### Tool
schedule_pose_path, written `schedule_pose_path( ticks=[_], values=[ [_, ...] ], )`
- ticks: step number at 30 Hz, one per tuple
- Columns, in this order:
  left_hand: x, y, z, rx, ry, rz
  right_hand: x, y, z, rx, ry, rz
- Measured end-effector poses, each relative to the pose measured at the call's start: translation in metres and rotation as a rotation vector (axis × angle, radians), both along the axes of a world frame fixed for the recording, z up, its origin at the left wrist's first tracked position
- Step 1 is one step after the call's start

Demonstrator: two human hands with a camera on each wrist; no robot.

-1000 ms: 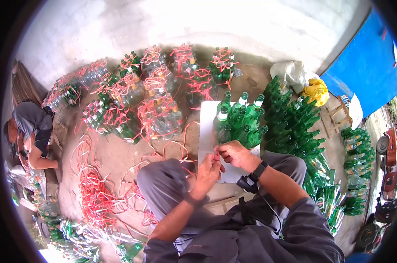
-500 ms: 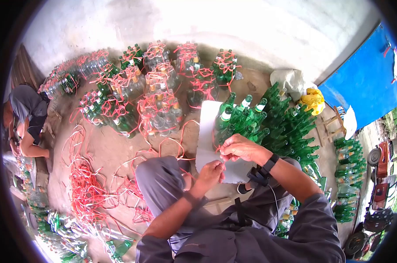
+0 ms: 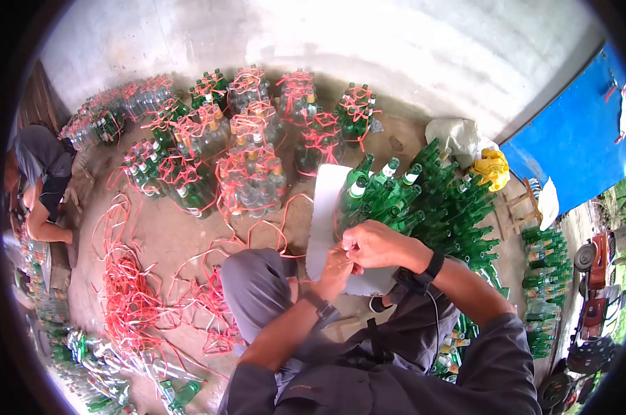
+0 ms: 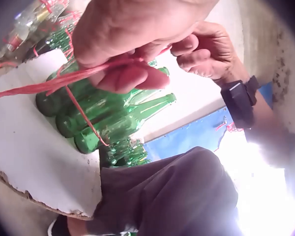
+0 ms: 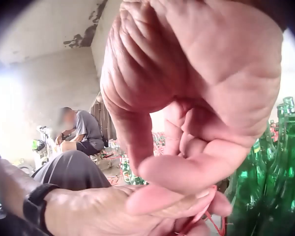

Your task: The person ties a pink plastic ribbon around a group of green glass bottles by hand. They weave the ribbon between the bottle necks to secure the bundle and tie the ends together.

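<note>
Pink plastic twine (image 4: 44,86) passes through the fingers of my left hand (image 3: 335,268), which grips it in front of the bottles. My right hand (image 3: 383,244) meets the left one, its thumb and forefinger pinching the twine (image 5: 211,201) close to the left fingertips. Just beyond both hands, a group of green glass bottles (image 3: 360,187) stands on a white board (image 3: 321,214). One strand of the twine runs down across the bottles in the left wrist view. Part of the twine between the hands is hidden by fingers.
Loose green bottles (image 3: 458,214) crowd the right side. Bundles of bottles tied with pink twine (image 3: 252,183) stand toward the wall. A tangled twine heap (image 3: 130,304) lies on the floor at left. Another person (image 3: 43,180) sits at the far left.
Half a second ago my hands were slightly apart, the right one higher; now they are together, the left having moved up and right. The head view has shifted a little.
</note>
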State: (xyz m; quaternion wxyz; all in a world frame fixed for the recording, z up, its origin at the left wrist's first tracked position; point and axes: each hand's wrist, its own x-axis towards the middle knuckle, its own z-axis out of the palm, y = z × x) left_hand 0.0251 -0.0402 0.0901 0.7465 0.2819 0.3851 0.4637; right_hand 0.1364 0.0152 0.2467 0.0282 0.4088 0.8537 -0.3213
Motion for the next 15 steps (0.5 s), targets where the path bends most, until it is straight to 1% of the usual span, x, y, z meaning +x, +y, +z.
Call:
schedule_pose_path(
  ticks=[1,2,3,4,5,6,8,9,11,12,14,15],
  values=[
    [0.002,-0.001,-0.006,0.036,0.053,-0.030,0.002,-0.003,-0.009,0.142,0.003,0.047],
    [0.003,-0.003,-0.012,0.074,0.108,-0.059,0.004,-0.007,-0.011,0.144,0.003,0.047],
    [0.004,-0.005,-0.016,0.076,0.109,-0.059,0.001,-0.012,-0.005,0.251,-0.029,0.096],
    [0.005,-0.008,-0.019,0.227,0.142,-0.025,-0.002,-0.017,-0.001,0.357,-0.060,0.145],
    [0.007,-0.012,-0.023,0.377,0.176,0.008,-0.006,-0.020,-0.001,0.354,-0.119,0.151],
    [0.010,-0.015,-0.036,0.377,0.176,0.008,-0.006,-0.022,-0.003,0.355,-0.118,0.150],
    [0.015,-0.017,-0.066,0.788,0.466,0.135,-0.006,-0.023,-0.009,0.441,-0.056,0.157],
    [0.013,-0.019,-0.060,0.788,0.466,0.134,-0.007,-0.022,-0.010,0.441,-0.056,0.156],
    [0.006,-0.023,-0.043,0.632,0.485,0.012,-0.007,-0.017,-0.010,0.448,0.057,0.122],
    [0.005,-0.023,-0.048,0.632,0.484,0.014,-0.007,-0.016,-0.011,0.448,0.056,0.125],
    [0.005,-0.022,-0.056,0.561,0.423,-0.083,-0.008,-0.014,-0.013,0.537,0.201,0.088],
    [0.002,-0.020,-0.044,0.561,0.422,-0.081,-0.008,-0.014,-0.014,0.537,0.200,0.089]
  ],
)
